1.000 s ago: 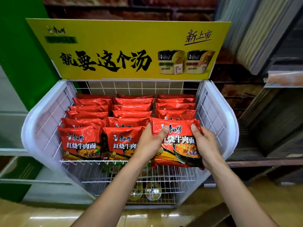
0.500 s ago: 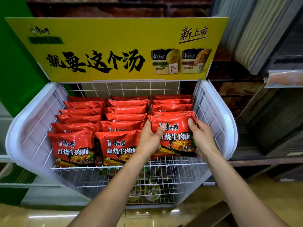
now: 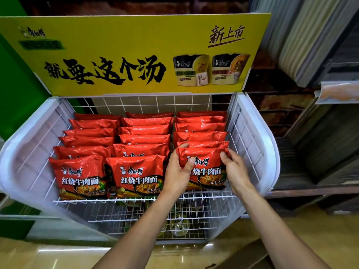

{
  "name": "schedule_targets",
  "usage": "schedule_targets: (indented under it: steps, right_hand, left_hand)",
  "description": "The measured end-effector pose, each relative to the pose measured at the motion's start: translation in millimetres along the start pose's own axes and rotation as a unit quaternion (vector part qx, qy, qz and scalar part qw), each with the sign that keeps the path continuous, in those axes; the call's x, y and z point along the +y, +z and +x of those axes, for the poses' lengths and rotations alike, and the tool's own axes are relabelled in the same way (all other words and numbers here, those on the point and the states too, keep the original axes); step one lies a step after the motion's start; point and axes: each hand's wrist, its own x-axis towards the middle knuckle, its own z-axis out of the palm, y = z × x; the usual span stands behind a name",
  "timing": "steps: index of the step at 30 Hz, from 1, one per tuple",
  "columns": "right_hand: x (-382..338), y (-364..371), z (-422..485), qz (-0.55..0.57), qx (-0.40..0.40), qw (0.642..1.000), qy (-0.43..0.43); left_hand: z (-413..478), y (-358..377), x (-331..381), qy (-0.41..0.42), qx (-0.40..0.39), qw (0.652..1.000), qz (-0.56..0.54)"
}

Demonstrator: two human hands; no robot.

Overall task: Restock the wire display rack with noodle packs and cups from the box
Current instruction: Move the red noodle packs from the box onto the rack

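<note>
rows [image 3: 144, 139] behind your fingers [image 3: 225, 155] look full; your left hand [image 3: 176, 175] and right hand [image 3: 236, 171] grip the front pack [image 3: 206, 171], nearly seated.

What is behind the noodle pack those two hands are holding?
More red packs stand in a row behind the held noodle pack, back to the rack's wire wall. Only their top edges show; their fronts are covered.
</note>
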Motion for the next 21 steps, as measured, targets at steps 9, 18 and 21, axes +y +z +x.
schedule_targets:
  steps: [9, 18, 21]
  right_hand:
    - [19.4, -6.6, -6.1, -0.084, 0.03, 0.994, -0.062]
    - [24.6, -5.4, 1.1, -0.01, -0.059, 0.998, 0.035]
    - [29.1, -4.6, 4.6, 0.002, -0.064, 0.997, 0.052]
  left_hand:
    - [-11.5, -0.9, -15.0, -0.048, -0.042, 0.998, -0.026]
    - [9.6, -1.8, -17.4, -0.138, -0.095, 0.982, -0.093]
    - [10.9, 1.3, -18.1, -0.136, -0.104, 0.98, -0.106]
